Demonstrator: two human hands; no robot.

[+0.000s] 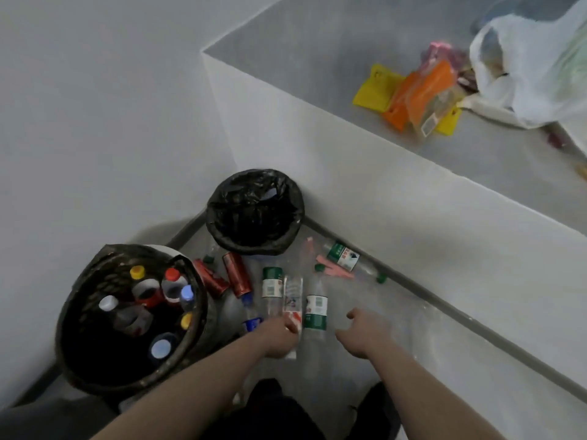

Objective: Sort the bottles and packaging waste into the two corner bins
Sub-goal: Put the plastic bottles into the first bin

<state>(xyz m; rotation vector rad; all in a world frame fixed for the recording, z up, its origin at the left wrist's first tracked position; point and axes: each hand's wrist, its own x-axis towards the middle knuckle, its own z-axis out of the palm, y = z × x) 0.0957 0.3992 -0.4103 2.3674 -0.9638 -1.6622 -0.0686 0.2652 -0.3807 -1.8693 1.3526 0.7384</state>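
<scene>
**Both hands down among the bottles on the floor**

Head view, and I'm looking straight down into the corner. My left hand (279, 339) is low in the centre of the frame, fingers curled round a clear bottle with a red-and-white label (293, 304) that lies on the floor. My right hand (365, 333) is just to the right of it, fingers spread loosely and holding nothing, hovering over the floor beside a green-labelled bottle (316, 309). Another green-labelled bottle (272, 282) lies just left of the gripped one, and two red cans (236, 277) lean further left, next to the near bin.

That near bin (79, 354), lower left of the frame, has a black liner and is packed with upright bottles, caps in yellow, red, white and blue. The second black-lined bin (254, 214) sits in the centre of the frame against the wall corner; I can't tell what's in it. Right of it, along the skirting, lies one more green-labelled bottle (343, 256) with pink scraps (333, 268) beside it.

Upper right, on the raised ledge (286, 100), I see yellow and orange packets (409, 96) and a white plastic bag (533, 68).
</scene>
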